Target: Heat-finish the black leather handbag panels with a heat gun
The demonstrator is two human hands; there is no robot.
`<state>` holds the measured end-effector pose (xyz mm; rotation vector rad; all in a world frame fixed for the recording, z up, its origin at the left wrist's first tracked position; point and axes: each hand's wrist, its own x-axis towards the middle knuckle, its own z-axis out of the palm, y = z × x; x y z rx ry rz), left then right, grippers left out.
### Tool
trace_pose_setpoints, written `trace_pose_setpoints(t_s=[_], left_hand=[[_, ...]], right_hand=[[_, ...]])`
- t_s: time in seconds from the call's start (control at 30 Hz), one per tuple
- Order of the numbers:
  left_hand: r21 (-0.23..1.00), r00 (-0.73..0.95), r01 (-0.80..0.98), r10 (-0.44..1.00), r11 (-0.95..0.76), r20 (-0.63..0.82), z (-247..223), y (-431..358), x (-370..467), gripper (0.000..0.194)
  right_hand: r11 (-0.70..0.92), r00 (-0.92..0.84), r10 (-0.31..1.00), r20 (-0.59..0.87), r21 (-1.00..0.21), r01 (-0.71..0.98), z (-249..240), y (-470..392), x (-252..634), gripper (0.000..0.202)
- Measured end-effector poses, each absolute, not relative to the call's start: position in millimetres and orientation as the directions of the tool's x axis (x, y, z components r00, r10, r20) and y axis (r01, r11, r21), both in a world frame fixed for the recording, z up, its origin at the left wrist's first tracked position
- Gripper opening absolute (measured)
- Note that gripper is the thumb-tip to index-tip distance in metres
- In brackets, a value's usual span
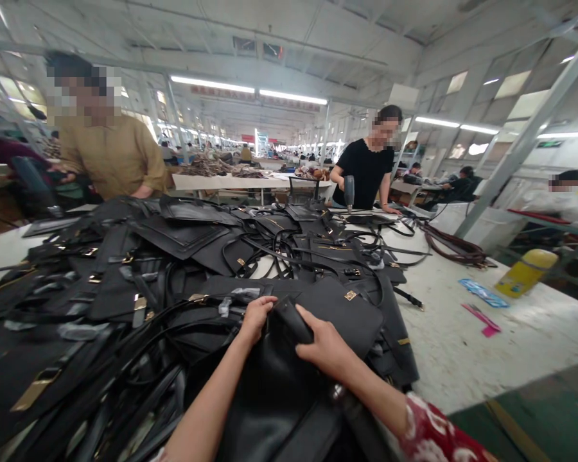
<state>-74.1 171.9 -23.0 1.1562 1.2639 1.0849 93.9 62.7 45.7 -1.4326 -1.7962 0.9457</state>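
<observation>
A black leather bag [264, 391] with a glossy body lies directly in front of me at the table's near edge. Thumb and fingers of my left hand [257, 319] pinch its upper edge. My right hand [328, 346] is closed around a dark, block-shaped piece [293, 321] on top of the bag; whether it belongs to the bag I cannot tell. A small shiny metal part [337, 392] shows beneath my right forearm. Just beyond my hands lies another black bag [337, 314] with a gold clasp on its flap.
A heap of black bags [173, 237] with straps and gold buckles covers much of the white table [462, 359]. To the right are a yellow bottle [527, 273], a blue packet [483, 292] and pink-handled scissors [484, 319]. Two co-workers stand opposite; one holds a heat gun [349, 190].
</observation>
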Motion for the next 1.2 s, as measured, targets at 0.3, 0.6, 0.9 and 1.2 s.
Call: trace_pose_setpoints(t_s=[0.3, 0.6, 0.9, 1.2], left_hand=[[0.935, -0.256, 0.355, 0.962, 0.002, 0.095, 22.7, 57.2, -211.1, 0.040], [0.968, -0.552, 0.060, 0.816, 0.246, -0.173, -33.0, 15.0, -208.4, 0.040], [0.950, -0.385, -0.134, 0.869, 0.282, -0.312, -31.8, -8.3, -193.6, 0.030], [0.926, -0.358, -0.265, 0.864, 0.269, -0.353, -41.9, -3.0, -191.0, 0.026]], right_hand=[[0.143, -0.211, 0.974, 0.080, -0.942, 0.303, 48.1, 71.4, 104.9, 0.073], [0.071, -0.350, 0.937, 0.020, -0.989, 0.133, 59.3, 8.3, 114.6, 0.074], [0.002, -0.658, 0.746, -0.102, -0.988, 0.156, 51.2, -12.3, 45.9, 0.078], [-0.022, -0.655, 0.743, -0.138, -0.983, 0.181, 47.0, 13.2, -3.0, 0.082]])
